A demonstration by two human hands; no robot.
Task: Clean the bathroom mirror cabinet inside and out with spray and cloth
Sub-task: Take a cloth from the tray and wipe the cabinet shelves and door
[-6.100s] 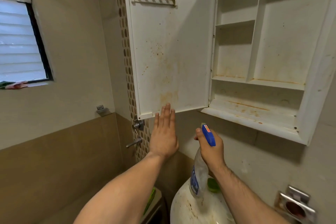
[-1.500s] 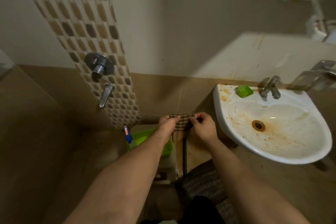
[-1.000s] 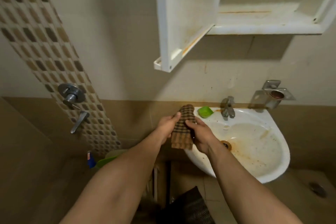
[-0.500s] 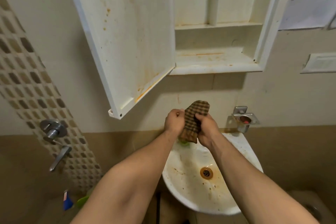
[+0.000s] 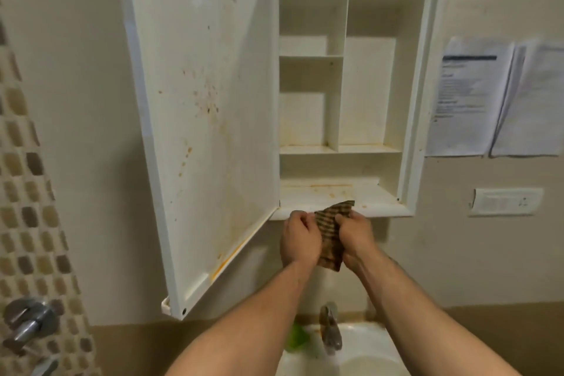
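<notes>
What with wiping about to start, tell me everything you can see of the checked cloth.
The cloth is brown with dark checks, woven-looking fabric, bunched into a lengthwise fold. It stands roughly upright before the cabinet's bottom ledge, gripped between the left hand and right hand; one corner pokes above them, the lower end hangs below.

Arms raised, left hand (image 5: 300, 238) and right hand (image 5: 355, 235) close together, fingers (image 5: 345, 219) curled round the cloth (image 5: 329, 233).
</notes>
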